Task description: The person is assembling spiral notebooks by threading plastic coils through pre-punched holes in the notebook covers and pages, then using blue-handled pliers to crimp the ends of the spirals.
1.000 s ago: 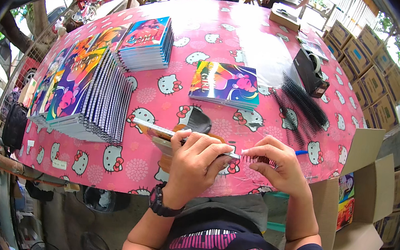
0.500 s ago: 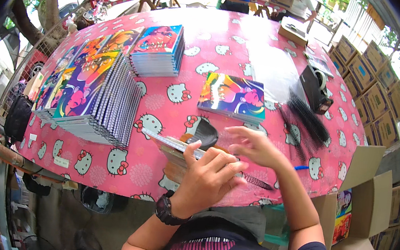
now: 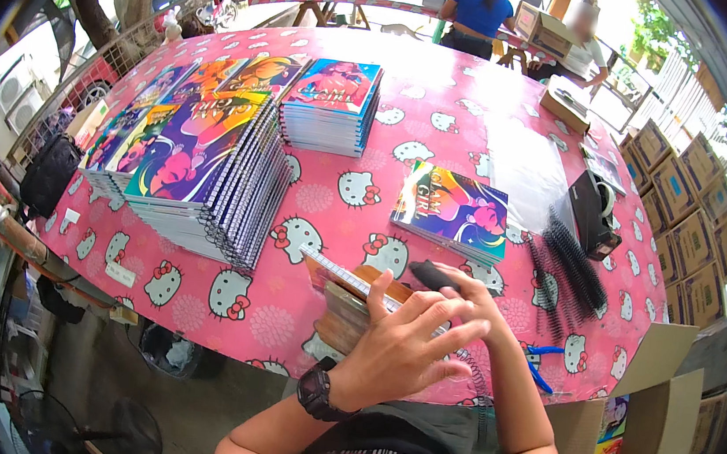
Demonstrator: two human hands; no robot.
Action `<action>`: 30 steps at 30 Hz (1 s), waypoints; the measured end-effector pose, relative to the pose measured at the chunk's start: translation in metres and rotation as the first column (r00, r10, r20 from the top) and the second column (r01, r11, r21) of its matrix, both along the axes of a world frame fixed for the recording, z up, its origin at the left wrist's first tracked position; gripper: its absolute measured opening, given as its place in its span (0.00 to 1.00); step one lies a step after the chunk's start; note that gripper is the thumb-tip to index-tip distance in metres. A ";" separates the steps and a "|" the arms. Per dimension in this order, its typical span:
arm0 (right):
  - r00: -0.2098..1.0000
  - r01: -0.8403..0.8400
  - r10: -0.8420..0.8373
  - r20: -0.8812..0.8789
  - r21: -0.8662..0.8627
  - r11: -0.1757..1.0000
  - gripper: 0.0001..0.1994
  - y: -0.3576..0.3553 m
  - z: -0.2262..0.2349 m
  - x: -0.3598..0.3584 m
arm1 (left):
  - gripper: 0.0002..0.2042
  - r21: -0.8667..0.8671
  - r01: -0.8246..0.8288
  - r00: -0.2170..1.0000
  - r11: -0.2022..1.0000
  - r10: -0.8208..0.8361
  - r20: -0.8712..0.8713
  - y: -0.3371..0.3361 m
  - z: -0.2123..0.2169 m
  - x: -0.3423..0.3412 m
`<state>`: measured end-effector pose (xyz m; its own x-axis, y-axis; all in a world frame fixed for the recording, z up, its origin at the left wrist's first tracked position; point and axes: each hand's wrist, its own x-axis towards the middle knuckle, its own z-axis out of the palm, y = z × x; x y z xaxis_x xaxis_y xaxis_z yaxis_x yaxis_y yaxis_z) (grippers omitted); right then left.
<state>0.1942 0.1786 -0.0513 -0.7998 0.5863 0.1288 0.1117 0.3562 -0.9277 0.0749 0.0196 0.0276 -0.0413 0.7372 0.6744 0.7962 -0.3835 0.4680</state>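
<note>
My left hand (image 3: 405, 338), with a black watch at its wrist, grips a notebook (image 3: 336, 273) that stands tilted, white page edges upward. Its thumb lies along that edge while the fingers reach across to the right. A brown wooden piece (image 3: 341, 318) shows beside the notebook, partly hidden by the hand. My right hand (image 3: 475, 301) is closed around a dark, rounded thing (image 3: 434, 276) whose kind I cannot make out. Just beyond lies a small pile of colourful notebooks (image 3: 454, 210). A loose dark coil (image 3: 477, 372) shows near the right wrist.
Tall stacks of spiral notebooks (image 3: 248, 188) stand at left, another pile (image 3: 327, 108) behind. At right are black binding coils (image 3: 572, 262), a tape dispenser (image 3: 593, 214), blue-handled pliers (image 3: 536, 369) and an open carton (image 3: 662, 418). Two people are at the far table.
My right hand has come down onto the dark rounded thing, which lay on the table before, and closed on it. My left hand stays at the notebook. The view has shifted, showing more of the pliers.
</note>
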 end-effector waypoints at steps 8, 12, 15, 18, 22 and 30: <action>0.885 -0.217 -0.016 -0.465 -0.443 0.870 0.32 -0.024 0.035 0.063 | 0.31 -0.110 -0.106 0.994 0.988 0.105 -0.019 -0.006 0.001 -0.023; 0.993 -0.070 0.051 0.109 0.181 0.981 0.26 -0.038 0.085 0.056 | 0.36 -0.160 -0.082 0.996 0.984 0.084 0.005 -0.008 -0.006 -0.034; 0.996 -0.083 0.087 -0.029 0.113 0.990 0.24 -0.033 0.102 0.060 | 0.36 -0.138 -0.089 0.996 0.987 0.091 0.012 -0.007 -0.006 -0.034; 0.974 -0.223 0.213 0.081 0.158 0.962 0.23 -0.036 0.116 0.053 | 0.36 -0.141 -0.078 0.996 0.987 0.084 0.036 -0.005 -0.005 -0.033; 0.966 -0.244 0.250 -0.071 0.084 0.966 0.27 -0.024 0.115 0.051 | 0.36 -0.135 -0.080 0.996 0.988 0.085 0.032 -0.005 -0.006 -0.035; 0.891 -0.414 0.395 -0.225 -0.042 0.909 0.23 -0.033 0.116 0.030 | 0.36 -0.152 -0.200 0.979 0.968 0.204 0.012 -0.015 -0.004 -0.061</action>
<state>0.2246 0.1459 0.0650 -0.9309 0.2338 0.2806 -0.2224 0.2464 -0.9433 0.0140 0.0050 0.0234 -0.2169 0.8036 0.5543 0.8360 -0.1403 0.5306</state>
